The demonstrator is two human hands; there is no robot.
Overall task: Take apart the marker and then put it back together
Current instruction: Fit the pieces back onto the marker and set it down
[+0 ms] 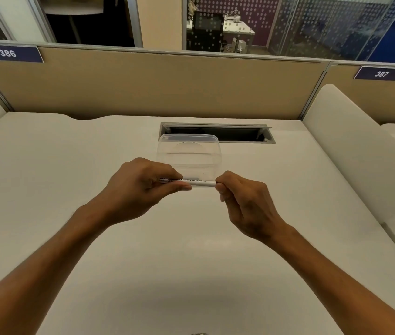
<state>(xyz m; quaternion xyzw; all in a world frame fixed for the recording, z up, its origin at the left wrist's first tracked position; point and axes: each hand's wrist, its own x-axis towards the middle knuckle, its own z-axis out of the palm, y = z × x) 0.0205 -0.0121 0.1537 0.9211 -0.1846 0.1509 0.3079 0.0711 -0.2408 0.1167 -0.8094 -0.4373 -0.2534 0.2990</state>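
Now you hold the white whiteboard marker (197, 183) level above the middle of the off-white desk (46, 189), your left hand (140, 182) curled round its printed barrel and your right hand (242, 201) pinching its right end. Just behind it, toward the desk's far edge, a clear plastic lidded box (189, 151) sits before a metal cable slot (215, 132) and tan partition (143, 85) tagged 386.

Two bare forearms, no sleeves visible

Marker (198, 183) between both hands, container (190, 153) just behind
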